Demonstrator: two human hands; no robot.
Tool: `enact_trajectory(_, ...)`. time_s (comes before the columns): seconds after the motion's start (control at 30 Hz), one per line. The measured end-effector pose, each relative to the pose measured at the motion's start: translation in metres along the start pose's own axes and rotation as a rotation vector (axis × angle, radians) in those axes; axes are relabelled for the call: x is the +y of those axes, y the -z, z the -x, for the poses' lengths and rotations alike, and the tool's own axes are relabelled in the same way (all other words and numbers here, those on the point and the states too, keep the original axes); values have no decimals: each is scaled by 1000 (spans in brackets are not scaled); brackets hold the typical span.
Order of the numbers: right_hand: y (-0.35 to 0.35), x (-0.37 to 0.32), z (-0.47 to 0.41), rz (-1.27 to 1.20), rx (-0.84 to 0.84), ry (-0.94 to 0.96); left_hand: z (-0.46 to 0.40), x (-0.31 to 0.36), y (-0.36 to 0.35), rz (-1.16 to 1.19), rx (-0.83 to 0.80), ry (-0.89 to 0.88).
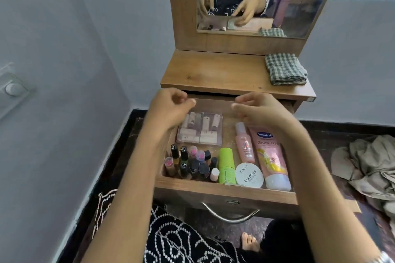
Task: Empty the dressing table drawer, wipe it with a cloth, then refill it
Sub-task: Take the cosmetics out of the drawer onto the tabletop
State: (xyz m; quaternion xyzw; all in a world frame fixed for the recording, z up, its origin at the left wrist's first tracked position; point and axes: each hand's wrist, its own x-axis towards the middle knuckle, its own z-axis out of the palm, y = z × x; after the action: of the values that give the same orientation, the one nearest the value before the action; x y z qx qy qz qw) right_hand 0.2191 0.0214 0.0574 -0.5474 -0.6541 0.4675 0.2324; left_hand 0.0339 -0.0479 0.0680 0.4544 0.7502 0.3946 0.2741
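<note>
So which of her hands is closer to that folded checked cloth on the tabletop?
The right hand. It hovers over the open drawer's back edge, below and left of the checked cloth. The left hand hovers at the same depth but further left, so further from the cloth.

Pale grey-blue walls (64, 49) meet in a corner, black skirting (126, 126) along the base. Dark speckled floor (333, 141). Wall switch plate (12, 88) at left. Wood-framed mirror (256, 6) on the back panel. Crumpled beige fabric (367, 168) on the floor at right. Soft, even light.
</note>
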Motion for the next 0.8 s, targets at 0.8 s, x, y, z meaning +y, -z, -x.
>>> enact_trajectory(0.8, -62, 31, -55, 257, -110, -221, -31, -40, -63, -312, -159, 188)
